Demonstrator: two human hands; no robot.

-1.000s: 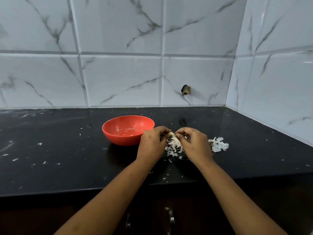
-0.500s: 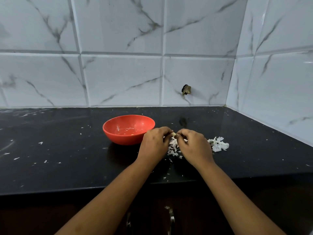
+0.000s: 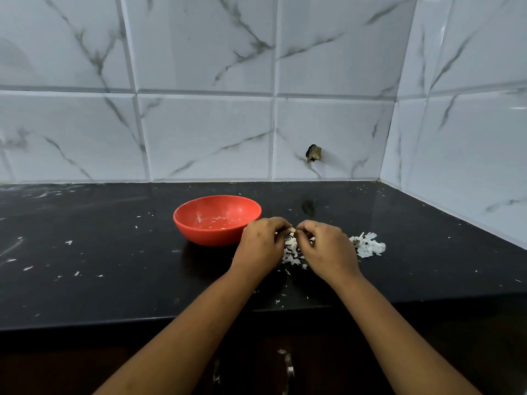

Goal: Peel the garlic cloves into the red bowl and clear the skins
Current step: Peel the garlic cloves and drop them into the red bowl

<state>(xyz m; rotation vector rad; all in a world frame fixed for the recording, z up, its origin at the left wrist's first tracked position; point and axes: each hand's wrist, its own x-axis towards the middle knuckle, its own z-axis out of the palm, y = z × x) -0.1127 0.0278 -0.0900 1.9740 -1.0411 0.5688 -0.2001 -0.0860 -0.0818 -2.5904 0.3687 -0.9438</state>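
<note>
At the nearest edge we noted a metal cabinet handle (image 3: pixel 288 363) on the dark front below the counter, with a pale scrap just above it. Both bare forearms reached forward over the edge of the black countertop (image 3: pixel 114 266).

The left hand (image 3: pixel 261 243) had its fingers curled inward, the tips pinching a garlic clove (image 3: pixel 291 230). The right hand (image 3: pixel 328 246) was likewise curled, with its fingertips closed on the same clove from the opposite side. Which finger of either hand bore on the skin we could not tell.

The clove was small and pale, and only its upper end showed between the two sets of fingertips. It was held just above the counter, to the right of the red bowl (image 3: pixel 211 236). Both hands were knuckles-up, wrists low, and their fingertips met at the clove.

Directly beneath and between the hands lay a heap of white garlic skins (image 3: pixel 291 255). A second heap of skins (image 3: pixel 368 246) lay just beyond the right hand. Fine white flakes were scattered across the counter to the left.

The red bowl stood upright just beside the left hand; whether they touched we could not tell. Small pale bits lay in its bottom, too small to identify.

Behind it rose a marble-patterned tiled wall (image 3: pixel 199 132), bearing a small dark fitting (image 3: pixel 313 153).
</note>
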